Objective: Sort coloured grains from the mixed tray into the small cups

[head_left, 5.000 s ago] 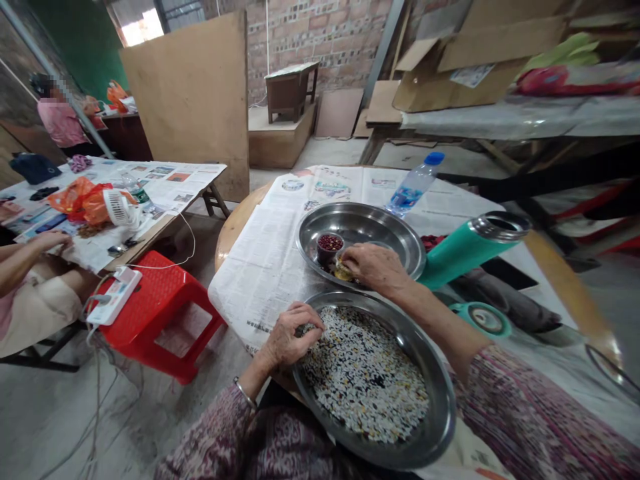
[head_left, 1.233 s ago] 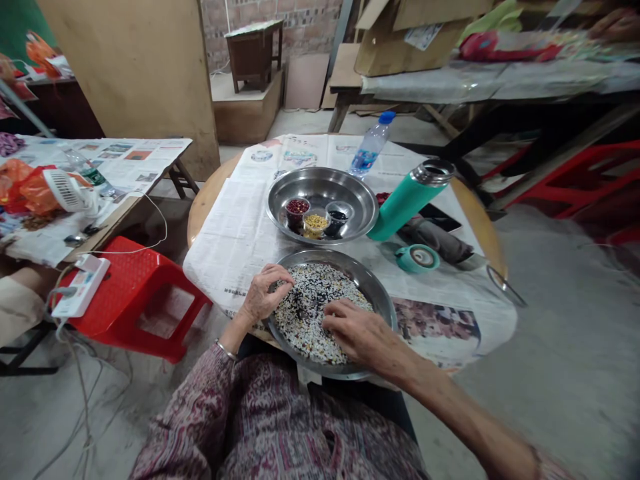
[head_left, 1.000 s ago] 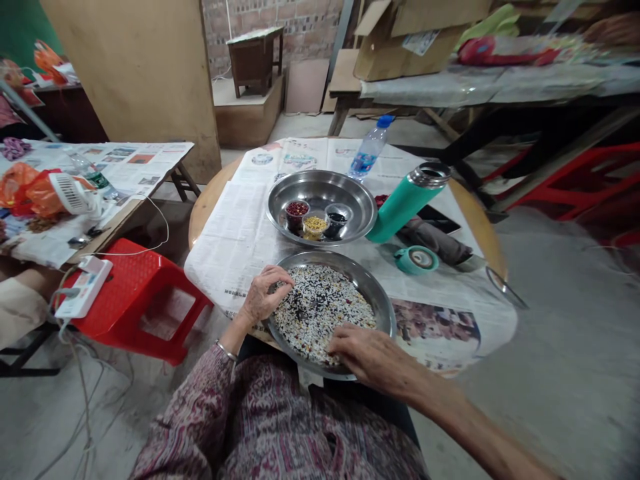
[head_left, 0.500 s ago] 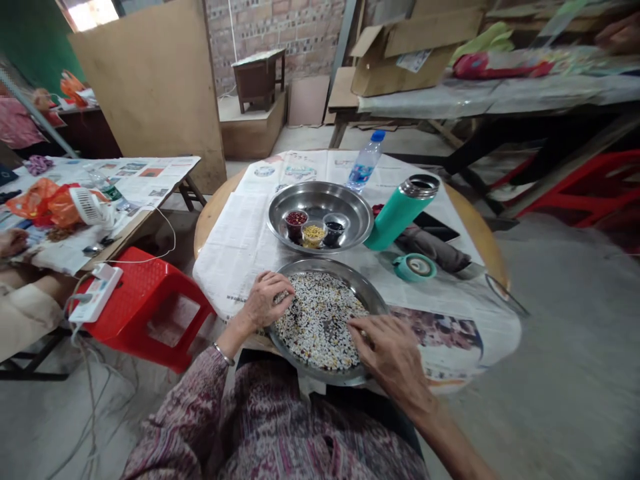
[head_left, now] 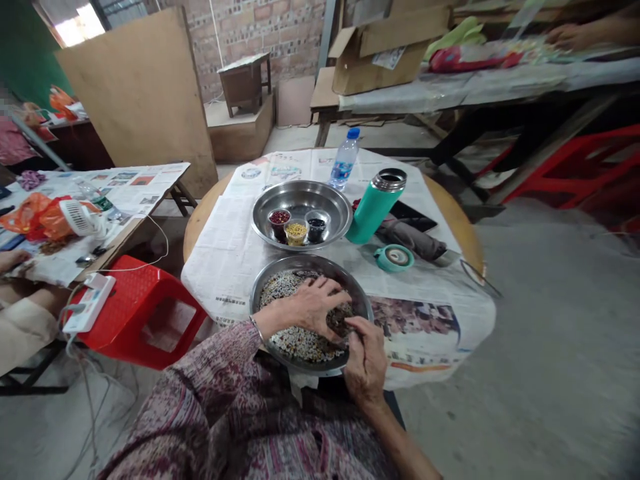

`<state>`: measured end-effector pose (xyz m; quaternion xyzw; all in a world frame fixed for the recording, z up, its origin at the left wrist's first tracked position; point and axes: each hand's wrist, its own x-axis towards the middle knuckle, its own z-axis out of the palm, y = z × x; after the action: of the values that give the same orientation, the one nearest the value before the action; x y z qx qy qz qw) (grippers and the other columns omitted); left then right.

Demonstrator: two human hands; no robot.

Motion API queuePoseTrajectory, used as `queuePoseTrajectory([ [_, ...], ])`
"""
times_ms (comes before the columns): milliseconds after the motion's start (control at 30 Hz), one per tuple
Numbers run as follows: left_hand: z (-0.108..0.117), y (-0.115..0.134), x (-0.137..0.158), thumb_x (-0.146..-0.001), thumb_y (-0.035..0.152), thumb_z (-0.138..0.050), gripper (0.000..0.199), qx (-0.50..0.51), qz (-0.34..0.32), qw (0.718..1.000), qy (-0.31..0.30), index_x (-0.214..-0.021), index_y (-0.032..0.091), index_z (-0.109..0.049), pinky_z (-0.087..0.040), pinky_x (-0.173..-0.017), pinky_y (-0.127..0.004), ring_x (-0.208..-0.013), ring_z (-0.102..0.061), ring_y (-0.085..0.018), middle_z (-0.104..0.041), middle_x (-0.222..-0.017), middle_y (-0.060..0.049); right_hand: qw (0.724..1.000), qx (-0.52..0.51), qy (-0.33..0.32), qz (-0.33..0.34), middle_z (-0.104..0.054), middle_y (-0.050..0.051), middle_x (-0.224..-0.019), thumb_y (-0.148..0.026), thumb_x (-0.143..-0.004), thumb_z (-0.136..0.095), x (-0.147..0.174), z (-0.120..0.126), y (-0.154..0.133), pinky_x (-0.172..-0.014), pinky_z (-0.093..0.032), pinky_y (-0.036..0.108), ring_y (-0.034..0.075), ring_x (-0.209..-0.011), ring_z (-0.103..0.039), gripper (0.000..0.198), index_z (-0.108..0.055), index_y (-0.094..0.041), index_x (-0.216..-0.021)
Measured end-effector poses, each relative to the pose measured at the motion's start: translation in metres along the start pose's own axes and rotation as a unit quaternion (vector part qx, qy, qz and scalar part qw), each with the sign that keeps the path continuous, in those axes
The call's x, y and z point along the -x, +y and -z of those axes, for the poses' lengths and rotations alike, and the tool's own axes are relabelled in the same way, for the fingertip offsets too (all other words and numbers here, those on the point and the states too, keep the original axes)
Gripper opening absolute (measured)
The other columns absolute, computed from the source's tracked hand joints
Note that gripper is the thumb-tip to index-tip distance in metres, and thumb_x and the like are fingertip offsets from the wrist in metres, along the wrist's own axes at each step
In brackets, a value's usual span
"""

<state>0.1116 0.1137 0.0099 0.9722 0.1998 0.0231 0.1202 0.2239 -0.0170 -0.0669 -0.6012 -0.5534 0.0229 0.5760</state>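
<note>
A steel basin (head_left: 361, 283) close to my lap contains mixed white, dark and yellow grains or beads (head_left: 283, 290). My left hand (head_left: 316, 308) reaches across the basin with its fingers spread, touching the mix towards the right side. At the right rim, my right hand (head_left: 367, 360) is curled with its fingertips inside the basin; what it holds, if anything, is hidden. Behind stands a second steel basin (head_left: 260, 217) with three clear cups: one of dark red pieces (head_left: 279, 219), one of yellow pieces (head_left: 296, 230) and one of black pieces (head_left: 316, 227).
On the newspaper-covered round table (head_left: 215, 233) stand a water bottle (head_left: 345, 160), an uncapped green flask (head_left: 376, 207), its cap (head_left: 394, 257) and a folded umbrella (head_left: 417, 241). A red stool (head_left: 137, 307) with a power strip (head_left: 90, 303) is at left. Co-workers' hands show at side tables.
My left hand has moved right from the left rim across the mix, and its fingers have spread. My right hand has turned and curled near the right rim. The view has shifted slightly.
</note>
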Motion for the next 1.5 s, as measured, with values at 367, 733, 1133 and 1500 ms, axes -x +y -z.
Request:
queuePoseTrajectory([
  [367, 0.021, 0.004, 0.059, -0.085, 0.017, -0.059, 0.009, -0.089, -0.013, 0.991, -0.095, -0.090, 0.020, -0.065, -0.048, -0.086, -0.036, -0.101, -0.058, -0.024, -0.062, -0.101, -0.007, 1.000, -0.011, -0.001, 0.019, -0.062, 0.008, -0.103, -0.014, -0.094, -0.041, 0.000, 0.001, -0.003, -0.090, -0.046, 0.044, 0.025, -0.102, -0.058, 0.025, -0.058, -0.022, -0.110],
  [733, 0.027, 0.017, 0.105, -0.088, 0.030, -0.065, 0.016, -0.060, 0.153, 0.980, -0.112, -0.098, 0.018, -0.061, -0.050, -0.080, -0.036, -0.099, -0.058, -0.025, -0.059, -0.109, -0.008, 0.997, 0.037, -0.048, 0.052, -0.070, 0.005, -0.092, -0.021, -0.093, -0.056, -0.020, 0.006, -0.002, -0.084, -0.047, 0.038, 0.022, -0.088, -0.065, 0.010, -0.064, -0.023, -0.097],
  [1133, 0.011, -0.002, 0.043, -0.079, 0.040, -0.077, 0.057, -0.023, 0.175, 0.983, 0.059, -0.129, 0.025, -0.054, -0.044, -0.102, -0.056, -0.127, -0.042, -0.036, -0.045, -0.143, -0.013, 0.997, 0.002, -0.068, 0.045, -0.071, 0.002, -0.083, -0.018, -0.090, -0.056, -0.025, 0.006, 0.002, -0.079, -0.046, 0.036, 0.019, -0.079, -0.064, 0.009, -0.064, -0.023, -0.089],
  [1500, 0.013, 0.011, 0.055, -0.083, 0.005, -0.057, 0.022, 0.181, 0.112, 0.977, -0.012, -0.095, 0.019, -0.068, -0.051, -0.086, -0.030, -0.087, -0.065, -0.018, -0.069, -0.095, -0.003, 0.997, -0.002, -0.063, 0.048, -0.069, 0.002, -0.083, -0.014, -0.090, -0.053, -0.025, 0.007, 0.000, -0.078, -0.045, 0.035, 0.019, -0.079, -0.062, 0.014, -0.063, -0.024, -0.090],
])
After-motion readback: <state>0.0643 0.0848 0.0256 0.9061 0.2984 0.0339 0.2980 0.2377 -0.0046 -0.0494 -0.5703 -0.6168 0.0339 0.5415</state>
